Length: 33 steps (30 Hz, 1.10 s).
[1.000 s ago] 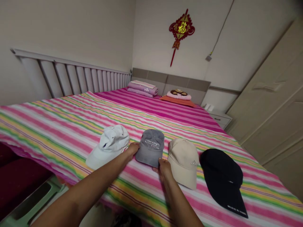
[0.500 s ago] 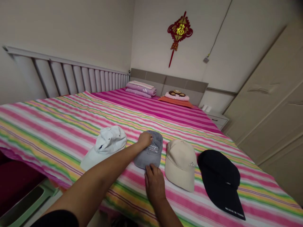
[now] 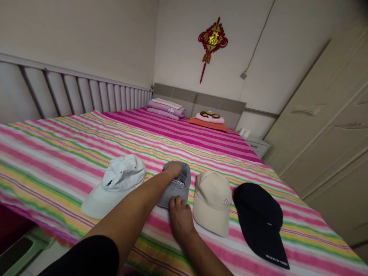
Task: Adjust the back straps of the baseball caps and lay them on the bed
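Note:
A grey baseball cap (image 3: 185,178) with white lettering lies on the striped bedsheet, brim toward me. My left hand (image 3: 173,169) is closed on the top of its crown, which is dented there; part of the lettering is covered by the arm. At the front edge of the brim, my right hand (image 3: 181,214) has its fingers curled on it. On the left is a white cap (image 3: 123,176) with a small dark logo, partly behind my left forearm. To the right lie a beige cap (image 3: 212,199) and, beyond it, a black cap (image 3: 260,218).
Striped sheet (image 3: 71,153) covers the near part of the bed. Folded purple bedding (image 3: 166,109) and an orange pillow (image 3: 207,124) lie by the headboard (image 3: 218,105). A white radiator (image 3: 94,92) runs along the left; a wardrobe (image 3: 322,134) stands right.
My left hand has moved from the cap's left side onto its crown, which is now pushed in. My right hand has shifted left along the brim. The view has turned slightly right.

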Motion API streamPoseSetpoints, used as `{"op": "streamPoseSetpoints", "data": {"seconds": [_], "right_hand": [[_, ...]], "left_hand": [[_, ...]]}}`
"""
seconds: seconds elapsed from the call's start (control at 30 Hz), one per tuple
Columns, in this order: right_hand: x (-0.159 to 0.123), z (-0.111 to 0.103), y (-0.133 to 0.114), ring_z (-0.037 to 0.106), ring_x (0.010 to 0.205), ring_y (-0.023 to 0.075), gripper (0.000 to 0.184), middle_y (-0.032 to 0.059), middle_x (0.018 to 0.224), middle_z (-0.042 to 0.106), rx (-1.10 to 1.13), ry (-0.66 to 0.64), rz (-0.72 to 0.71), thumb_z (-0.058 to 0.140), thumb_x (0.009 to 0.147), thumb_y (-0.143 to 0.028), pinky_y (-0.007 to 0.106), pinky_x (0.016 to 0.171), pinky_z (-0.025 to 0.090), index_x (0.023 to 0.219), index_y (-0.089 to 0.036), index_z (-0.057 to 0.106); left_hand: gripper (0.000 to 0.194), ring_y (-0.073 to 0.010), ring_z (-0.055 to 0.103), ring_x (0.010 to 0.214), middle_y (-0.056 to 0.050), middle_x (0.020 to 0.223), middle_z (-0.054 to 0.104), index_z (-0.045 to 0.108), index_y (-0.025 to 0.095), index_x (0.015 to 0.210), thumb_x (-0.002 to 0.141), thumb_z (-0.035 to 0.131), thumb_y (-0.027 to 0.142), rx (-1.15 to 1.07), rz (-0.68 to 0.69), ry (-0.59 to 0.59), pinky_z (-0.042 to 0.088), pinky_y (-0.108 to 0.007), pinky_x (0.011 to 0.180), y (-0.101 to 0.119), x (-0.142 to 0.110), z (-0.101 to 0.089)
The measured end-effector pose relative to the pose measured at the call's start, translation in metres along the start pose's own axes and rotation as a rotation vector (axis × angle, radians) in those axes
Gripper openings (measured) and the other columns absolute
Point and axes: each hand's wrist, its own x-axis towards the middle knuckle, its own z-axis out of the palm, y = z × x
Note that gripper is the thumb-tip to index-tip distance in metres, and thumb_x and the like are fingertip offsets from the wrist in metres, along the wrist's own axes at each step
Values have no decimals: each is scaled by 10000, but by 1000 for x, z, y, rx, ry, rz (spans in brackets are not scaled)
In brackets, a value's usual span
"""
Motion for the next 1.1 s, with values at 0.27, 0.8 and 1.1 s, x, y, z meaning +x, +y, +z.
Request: {"op": "streamPoseSetpoints", "data": {"seconds": [0.27, 0.8, 1.1], "right_hand": [[0, 0, -3, 600, 804, 275, 386, 266, 1086, 543, -14, -16, -4, 390, 776, -18, 372, 536, 503, 1149, -73, 474], [-1, -4, -18, 611, 806, 276, 408, 270, 1133, 532, 13, -18, 122, 355, 799, -1, 406, 578, 489, 1177, -100, 469], [-2, -2, -15, 604, 813, 273, 402, 259, 1164, 524, -6, -8, 86, 367, 804, -22, 407, 598, 477, 1186, -99, 468]], "left_hand": [[167, -175, 570, 912, -59, 894, 640, 612, 139, 773, 762, 581, 302, 61, 59, 46, 397, -386, 866, -1, -2, 4], [216, -228, 568, 875, -85, 879, 648, 640, 170, 820, 620, 561, 195, 228, 245, 198, 404, -285, 757, 26, -6, -51], [224, -246, 574, 875, -128, 896, 639, 638, 141, 848, 668, 508, 173, 314, 237, 241, 397, -318, 762, 26, -14, -50]]}}
